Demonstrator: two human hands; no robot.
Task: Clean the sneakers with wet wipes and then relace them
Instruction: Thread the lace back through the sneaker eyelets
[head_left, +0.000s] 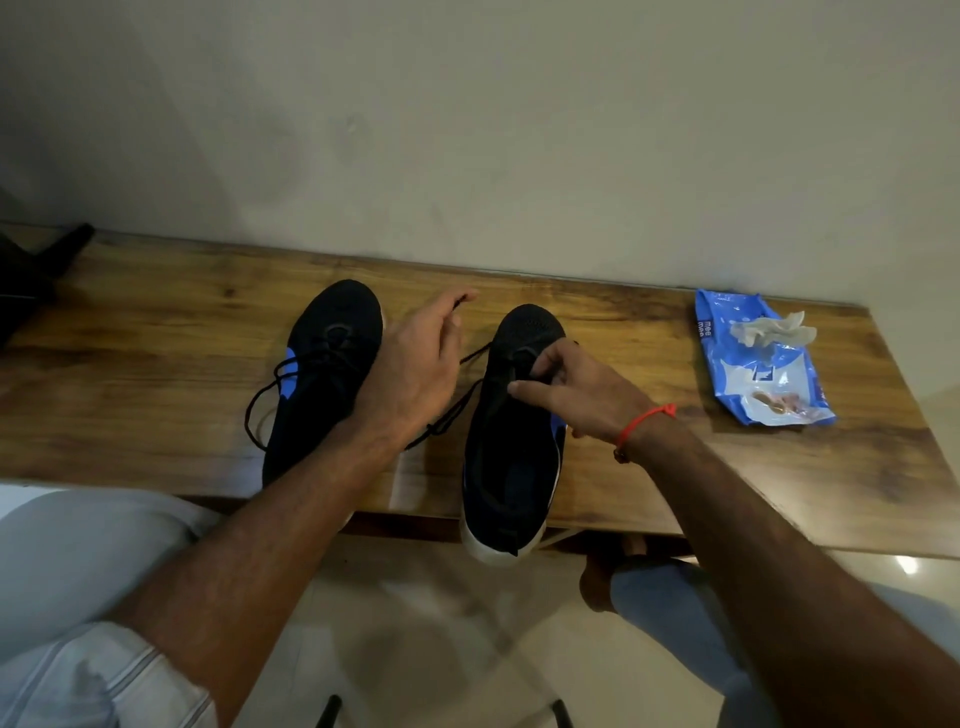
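Observation:
Two black sneakers with blue side patches and white soles stand toe-away on a wooden bench. The left sneaker is laced, its black lace ends trailing to its left. The right sneaker has its heel hanging over the bench's front edge. My left hand pinches one end of the right sneaker's black lace and holds it up between the two shoes. My right hand rests on the right sneaker's eyelet area, fingers pinched on the lace there.
A blue wet wipes pack lies at the bench's right end with a crumpled used wipe on top. A dark object sits at the far left. The wall runs right behind the bench. My knees and a foot are below the bench edge.

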